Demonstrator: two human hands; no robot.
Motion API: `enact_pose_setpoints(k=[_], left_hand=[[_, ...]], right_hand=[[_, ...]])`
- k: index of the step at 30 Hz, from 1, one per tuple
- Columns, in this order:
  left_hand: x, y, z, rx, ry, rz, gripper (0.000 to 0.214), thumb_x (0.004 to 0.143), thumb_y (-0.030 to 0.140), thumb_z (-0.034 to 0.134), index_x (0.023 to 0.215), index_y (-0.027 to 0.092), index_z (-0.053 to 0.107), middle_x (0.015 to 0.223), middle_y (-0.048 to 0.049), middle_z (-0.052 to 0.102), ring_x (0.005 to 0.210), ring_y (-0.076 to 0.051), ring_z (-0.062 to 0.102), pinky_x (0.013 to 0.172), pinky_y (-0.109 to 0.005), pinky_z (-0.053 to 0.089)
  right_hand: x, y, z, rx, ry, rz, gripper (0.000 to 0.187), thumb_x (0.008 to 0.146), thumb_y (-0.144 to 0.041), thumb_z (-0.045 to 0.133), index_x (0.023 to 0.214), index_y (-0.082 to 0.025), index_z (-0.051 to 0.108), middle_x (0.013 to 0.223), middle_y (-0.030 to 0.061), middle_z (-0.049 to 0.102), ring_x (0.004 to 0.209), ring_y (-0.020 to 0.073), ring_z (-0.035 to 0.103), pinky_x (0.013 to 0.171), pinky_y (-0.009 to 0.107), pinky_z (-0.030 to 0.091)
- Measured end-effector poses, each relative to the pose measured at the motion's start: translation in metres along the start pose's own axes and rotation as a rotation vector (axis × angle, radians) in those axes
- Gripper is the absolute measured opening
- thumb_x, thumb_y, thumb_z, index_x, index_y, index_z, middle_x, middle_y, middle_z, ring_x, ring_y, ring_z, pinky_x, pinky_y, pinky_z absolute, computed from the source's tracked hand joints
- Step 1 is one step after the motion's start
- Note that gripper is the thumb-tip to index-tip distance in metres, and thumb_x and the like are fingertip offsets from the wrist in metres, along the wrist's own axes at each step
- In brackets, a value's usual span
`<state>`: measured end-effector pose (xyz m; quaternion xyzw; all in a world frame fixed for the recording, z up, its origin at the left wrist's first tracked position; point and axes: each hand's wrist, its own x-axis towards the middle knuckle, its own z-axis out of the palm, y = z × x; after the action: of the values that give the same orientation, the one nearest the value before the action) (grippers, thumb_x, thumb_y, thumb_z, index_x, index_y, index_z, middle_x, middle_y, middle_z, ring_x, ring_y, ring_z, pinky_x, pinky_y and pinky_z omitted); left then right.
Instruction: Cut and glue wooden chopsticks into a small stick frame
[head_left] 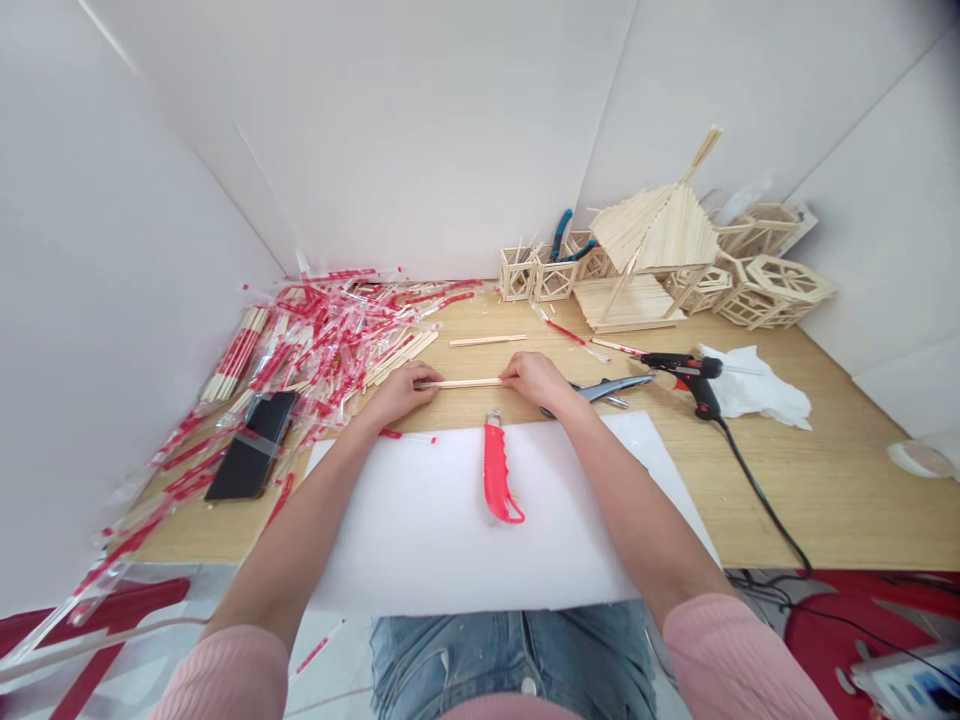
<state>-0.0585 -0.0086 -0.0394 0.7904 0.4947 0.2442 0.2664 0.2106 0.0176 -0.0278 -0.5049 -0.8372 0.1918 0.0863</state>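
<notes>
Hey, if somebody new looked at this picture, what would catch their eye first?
Probably the bright red knife, lying on the white sheet nearest the person. Just beyond it, the left hand and right hand hold a wooden stick by its ends. The heap of red and clear wrappers at left and the little wooden house at back right also stand out.
</notes>
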Motion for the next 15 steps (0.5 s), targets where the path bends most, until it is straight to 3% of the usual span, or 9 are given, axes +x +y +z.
enact_pose_setpoints(k=[15], left_hand=[[0.0019, -0.0037, 0.0018, -0.039, 0.024, 0.015, 0.025, 0.077, 0.037, 0.054, 0.087, 0.018, 0.066, 0.092, -0.0064, 0.063, 0.086, -0.019, 0.058, 0.080, -0.032, 0.045]], right_hand=[[-0.0025, -0.0037, -0.0029, -0.042, -0.010, 0.003, 0.021, 0.081, -0.023, 0.057, 0.096, -0.020, 0.072, 0.095, 0.0077, 0.070, 0.089, 0.0164, 0.062, 0.078, 0.020, 0.039]])
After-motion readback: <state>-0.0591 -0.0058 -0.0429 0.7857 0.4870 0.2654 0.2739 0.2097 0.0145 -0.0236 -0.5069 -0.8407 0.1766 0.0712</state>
